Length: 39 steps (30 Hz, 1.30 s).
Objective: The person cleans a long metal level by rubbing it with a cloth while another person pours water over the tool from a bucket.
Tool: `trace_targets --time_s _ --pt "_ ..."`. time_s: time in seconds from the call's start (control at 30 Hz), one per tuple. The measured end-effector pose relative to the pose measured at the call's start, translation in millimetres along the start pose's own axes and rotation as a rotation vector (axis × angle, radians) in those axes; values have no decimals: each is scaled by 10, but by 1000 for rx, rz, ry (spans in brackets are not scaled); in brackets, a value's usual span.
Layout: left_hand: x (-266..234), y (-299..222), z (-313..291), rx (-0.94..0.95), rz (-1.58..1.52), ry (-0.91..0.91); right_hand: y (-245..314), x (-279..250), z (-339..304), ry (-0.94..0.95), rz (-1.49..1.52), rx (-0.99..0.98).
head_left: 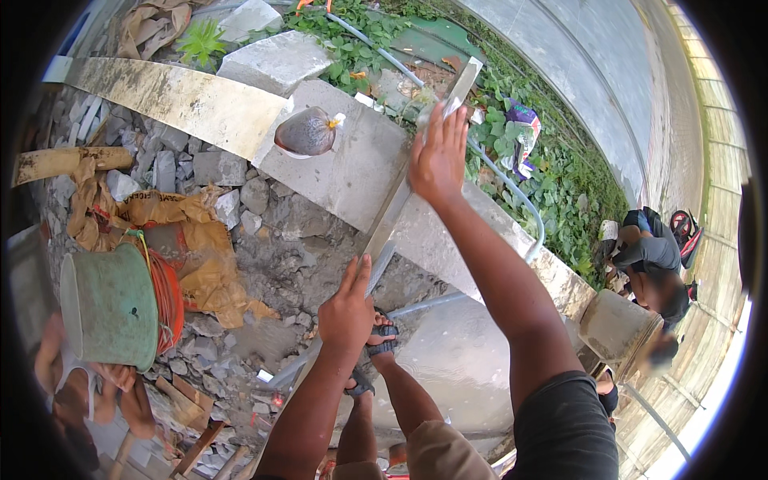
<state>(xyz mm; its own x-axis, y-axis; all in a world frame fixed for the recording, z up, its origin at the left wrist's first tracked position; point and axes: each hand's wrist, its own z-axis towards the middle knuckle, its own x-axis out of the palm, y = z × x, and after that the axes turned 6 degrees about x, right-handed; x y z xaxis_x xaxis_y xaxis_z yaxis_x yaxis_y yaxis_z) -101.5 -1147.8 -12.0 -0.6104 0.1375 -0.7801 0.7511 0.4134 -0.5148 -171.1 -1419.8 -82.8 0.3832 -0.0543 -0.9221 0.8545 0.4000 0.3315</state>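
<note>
A long, straight grey bar (390, 210) slants across the concrete block wall (336, 172), running from the plants at the top down toward my legs. My right hand (438, 156) grips its far part, with the thumb and fingers on either side. Lower down, my left hand (344, 316) is on the same bar, its fingers stretched forward along it; the palm side is hidden. A clear plastic bag of dark liquid (306, 133), tied at its neck, sits on the wall to the left of my right hand.
At left, another person's hand (118, 376) is at a green bucket (112, 304) beside coiled orange cord (164, 300). Rubble (240, 196) fills the ground there. Past the wall lie a grey-blue pipe (516, 188) and green plants (576, 192). Another person (652, 260) crouches far right.
</note>
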Motion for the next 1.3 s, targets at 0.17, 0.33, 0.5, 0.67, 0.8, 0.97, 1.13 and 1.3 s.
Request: trace_targets --time_s 0.17,0.33,0.5,0.67,0.8,0.97,1.13,1.3 --pt "46 -33 40 3 0 5 -646 151 1365 -94 -3 67" --pt "-12 2 -8 -53 -22 8 -278 235 341 -58 166 46" --pt "7 -28 21 -34 -61 0 -229 1 740 26 18 54" --pt "62 32 -1 -41 -94 -6 -324 -201 1002 57 -257 -267" --pt "50 107 -90 -24 -69 -29 93 -499 338 598 -228 -651" --pt "99 56 -54 -27 -153 -36 -149 -659 1304 498 -597 -610" --pt "74 69 -73 -50 -141 -6 182 -481 371 647 -290 -742" --pt "127 93 -84 -33 -150 -72 273 -443 214 721 -195 -1029"
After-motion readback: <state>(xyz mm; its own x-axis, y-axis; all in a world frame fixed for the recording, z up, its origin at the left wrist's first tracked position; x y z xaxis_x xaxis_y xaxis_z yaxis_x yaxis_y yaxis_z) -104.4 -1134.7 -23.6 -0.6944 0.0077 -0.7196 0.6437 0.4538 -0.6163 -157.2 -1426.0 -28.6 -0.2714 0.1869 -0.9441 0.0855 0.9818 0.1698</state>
